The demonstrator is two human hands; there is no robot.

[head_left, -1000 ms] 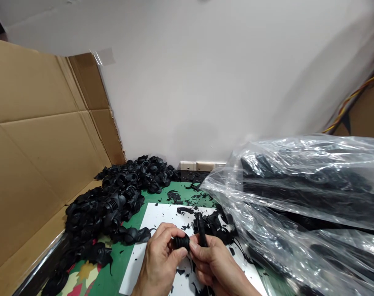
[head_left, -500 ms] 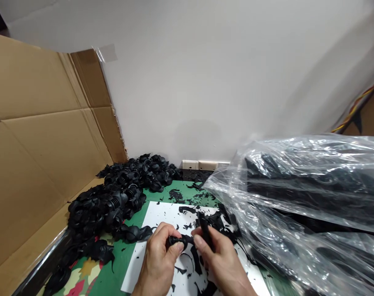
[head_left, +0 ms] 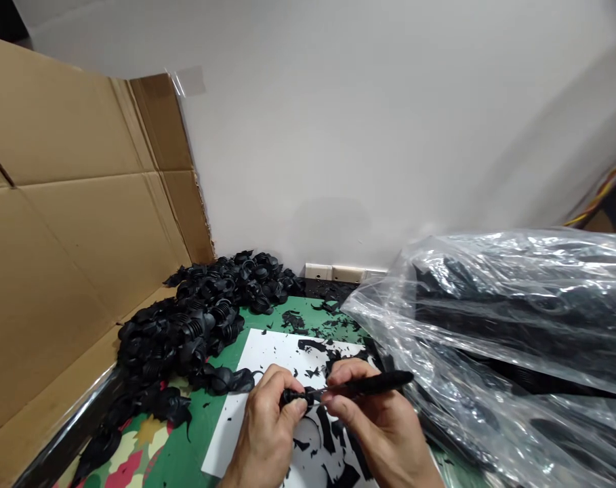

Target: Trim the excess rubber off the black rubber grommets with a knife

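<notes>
My left hand (head_left: 267, 423) is closed, its thumb and fingers pinching a small black rubber part (head_left: 289, 396) above the white sheet. My right hand (head_left: 381, 427) grips a slim black-handled knife (head_left: 376, 383), the handle pointing right and the thin blade reaching left to the rubber part. Whether the blade is in the rubber or only against it, I cannot tell. Below both hands, black rubber scraps (head_left: 328, 434) lie scattered over the white sheet (head_left: 226, 434).
Black ribbed rubber parts (head_left: 196, 325) are heaped on the left, against a cardboard sheet (head_left: 74, 217). Clear plastic bags (head_left: 490, 325) holding black parts bulge in from the right. A green table surface (head_left: 186, 461) shows around the white sheet, with a wall (head_left: 338, 135) behind.
My right hand has turned the knife from upright to nearly level, bringing its blade to the rubber part. My left hand keeps its pinch, and the view has shifted slightly.
</notes>
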